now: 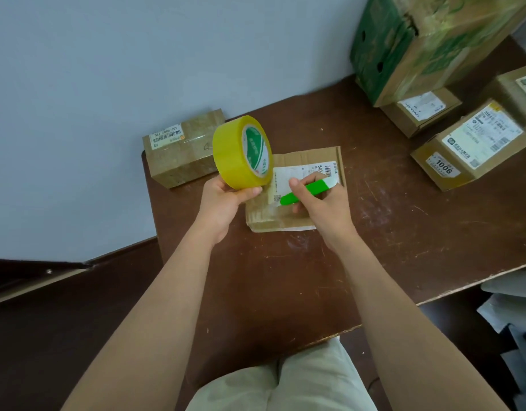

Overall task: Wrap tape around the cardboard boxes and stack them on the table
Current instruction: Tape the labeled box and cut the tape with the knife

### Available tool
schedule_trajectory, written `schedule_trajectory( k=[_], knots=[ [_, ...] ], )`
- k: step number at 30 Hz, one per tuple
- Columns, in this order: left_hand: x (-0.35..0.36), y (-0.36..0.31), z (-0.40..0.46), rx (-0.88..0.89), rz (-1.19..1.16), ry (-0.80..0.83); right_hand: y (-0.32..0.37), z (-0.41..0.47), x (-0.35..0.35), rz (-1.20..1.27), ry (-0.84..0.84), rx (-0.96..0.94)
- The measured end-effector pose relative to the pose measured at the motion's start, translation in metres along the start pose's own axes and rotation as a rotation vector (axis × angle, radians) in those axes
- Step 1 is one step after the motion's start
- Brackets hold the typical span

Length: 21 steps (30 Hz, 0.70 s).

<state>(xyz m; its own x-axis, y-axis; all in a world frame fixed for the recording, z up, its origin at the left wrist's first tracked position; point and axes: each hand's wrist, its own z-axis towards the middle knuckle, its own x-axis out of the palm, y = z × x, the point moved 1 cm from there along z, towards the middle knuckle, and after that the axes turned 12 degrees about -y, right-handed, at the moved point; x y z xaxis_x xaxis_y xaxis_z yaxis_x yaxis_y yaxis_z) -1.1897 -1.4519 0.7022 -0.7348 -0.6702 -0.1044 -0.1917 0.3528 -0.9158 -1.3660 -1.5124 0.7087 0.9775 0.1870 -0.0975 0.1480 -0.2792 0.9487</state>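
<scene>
My left hand [226, 200] holds a yellow tape roll [241, 152] upright above the left edge of a flat cardboard box [309, 157] with a white label, lying mid-table. A strip of clear tape seems to run from the roll down to the box's near end. My right hand [321, 203] grips a green-and-white utility knife [307, 189], its tip pointing left at that tape, over the box. A taped box [181, 149] sits at the table's far left corner against the wall.
The brown table [285, 277] carries several labelled boxes at the right [469, 146], with a big green-printed carton [427, 43] stacked at the back right. The floor drops off to the left; grey clutter lies lower right.
</scene>
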Motion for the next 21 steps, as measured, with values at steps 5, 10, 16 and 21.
schedule_trajectory(
  k=[5, 10, 16, 21],
  knots=[
    [0.0, -0.003, 0.0, -0.002, -0.015, 0.02, -0.002, -0.001, 0.002, -0.054, 0.046, -0.014],
    [0.0, -0.003, 0.001, 0.005, -0.011, 0.018, -0.001, -0.004, 0.005, -0.053, 0.058, -0.022],
    [0.003, -0.006, 0.001, 0.025, -0.008, 0.016, -0.003, -0.004, 0.01, -0.074, 0.006, -0.033],
    [0.006, -0.009, 0.002, 0.025, 0.002, 0.02, -0.001, -0.005, 0.013, -0.044, -0.012, 0.009]
  ],
)
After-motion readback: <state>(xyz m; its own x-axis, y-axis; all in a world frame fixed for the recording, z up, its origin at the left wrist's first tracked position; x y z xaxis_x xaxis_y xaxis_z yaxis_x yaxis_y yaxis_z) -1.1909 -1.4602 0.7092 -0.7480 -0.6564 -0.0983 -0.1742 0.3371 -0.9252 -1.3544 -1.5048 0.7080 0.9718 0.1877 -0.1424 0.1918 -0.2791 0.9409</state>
